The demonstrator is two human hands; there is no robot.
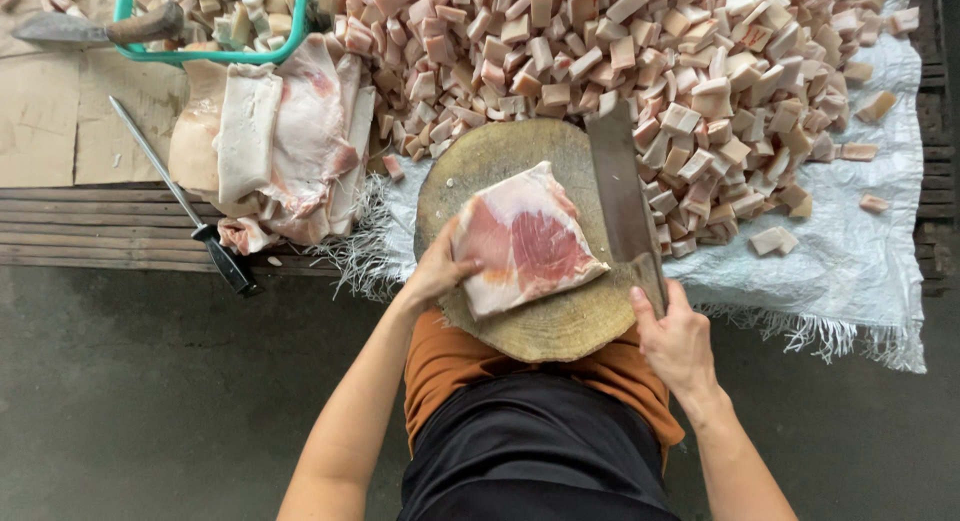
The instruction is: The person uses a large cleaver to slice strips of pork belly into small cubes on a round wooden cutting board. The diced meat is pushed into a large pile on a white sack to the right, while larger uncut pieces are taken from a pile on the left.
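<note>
Head view: a slab of pork [522,239] lies on the round wooden block [540,326], and it looks soft, heavy and greasy. The left hand [436,271] presses spread fingers on its left edge, the likeliest place to steady it. The right hand [676,337] is wrapped around the cleaver [620,196] handle. The cube pile [640,61] crowds the far side; the near edge is free.
</note>
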